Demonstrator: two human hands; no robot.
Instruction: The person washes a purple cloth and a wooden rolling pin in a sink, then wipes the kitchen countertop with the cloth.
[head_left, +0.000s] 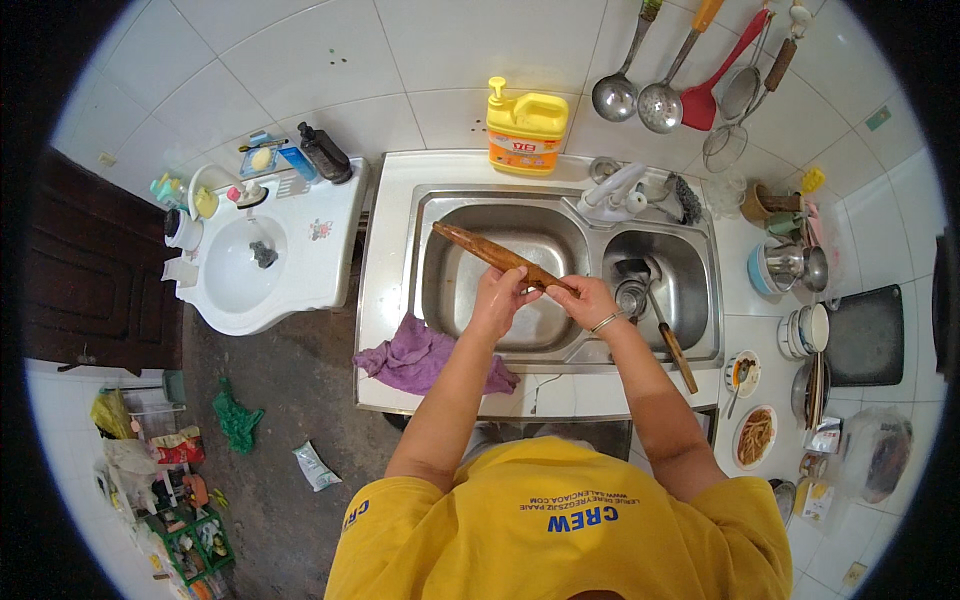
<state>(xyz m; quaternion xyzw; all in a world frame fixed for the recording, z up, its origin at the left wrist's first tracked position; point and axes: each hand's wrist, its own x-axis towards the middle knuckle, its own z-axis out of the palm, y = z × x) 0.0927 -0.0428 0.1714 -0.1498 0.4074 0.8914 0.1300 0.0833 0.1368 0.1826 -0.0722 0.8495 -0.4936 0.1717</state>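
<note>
Over the larger basin of the steel double sink (425, 200), I hold a wooden rolling pin (480, 247) aslant. It is long, brown and tapered, and its far end points up and to the left. My left hand (503, 298) is closed on its lower part, thumb along the wood. Close beside it, my right hand (588, 303) pinches the near right end, partly hiding it. A bracelet circles the right wrist. In the smaller basin, metal utensils lie beside a long wooden-handled tool (678, 358), whose handle leans out over the front rim.
A purple cloth (425, 355) drapes over the counter's front edge. Behind the sink stand a yellow jug (526, 130) and the white faucet (612, 195). Ladles and strainers (660, 105) hang above. Stacked bowls (805, 328) and a food plate (755, 437) sit right; a washbasin (240, 265) stands left.
</note>
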